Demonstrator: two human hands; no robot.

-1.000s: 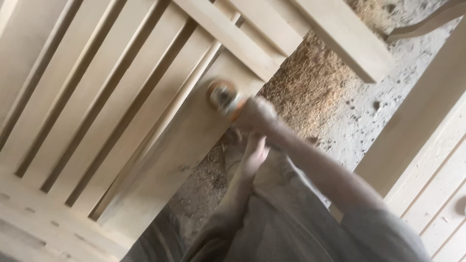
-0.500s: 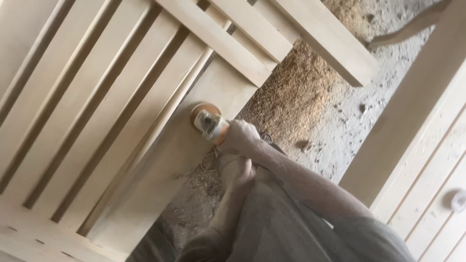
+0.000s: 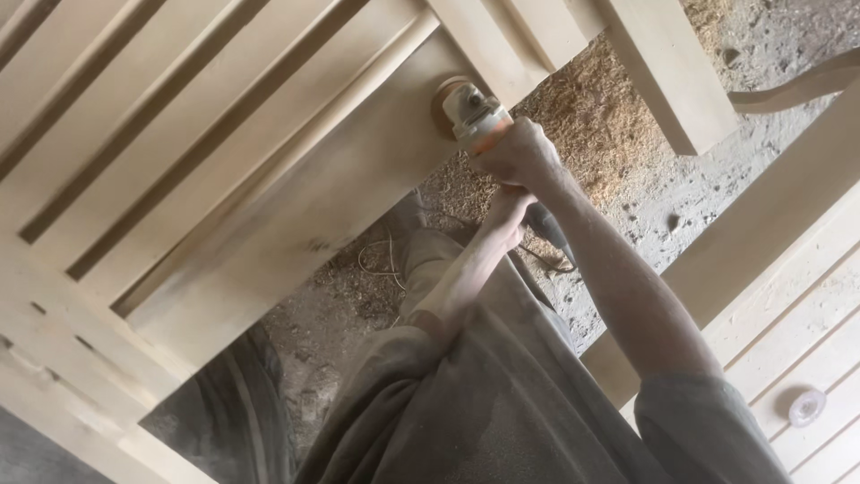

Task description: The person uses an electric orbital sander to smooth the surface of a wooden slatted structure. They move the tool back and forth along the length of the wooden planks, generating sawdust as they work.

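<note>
My right hand (image 3: 521,154) grips the front of an orange and grey angle grinder (image 3: 472,111). Its disc (image 3: 444,94) presses against the wide rail (image 3: 296,206) of a pale slatted wooden frame, close to where a cross piece (image 3: 484,40) meets it. My left hand (image 3: 504,218) sits just behind and below, closed on the grinder's dark rear handle (image 3: 548,229). Both forearms are dusted with sawdust. The frame's narrow slats (image 3: 161,116) run diagonally across the upper left.
A heap of sawdust (image 3: 591,116) lies on the concrete floor under a thick wooden beam (image 3: 672,72). A wooden panel (image 3: 797,287) stands at the right with a small white ring (image 3: 806,406) on it. A thin cable (image 3: 376,260) curls on the floor.
The grinder and both hands have slid along the wide rail toward its upper end, nearer the cross piece. The view has shifted with them.
</note>
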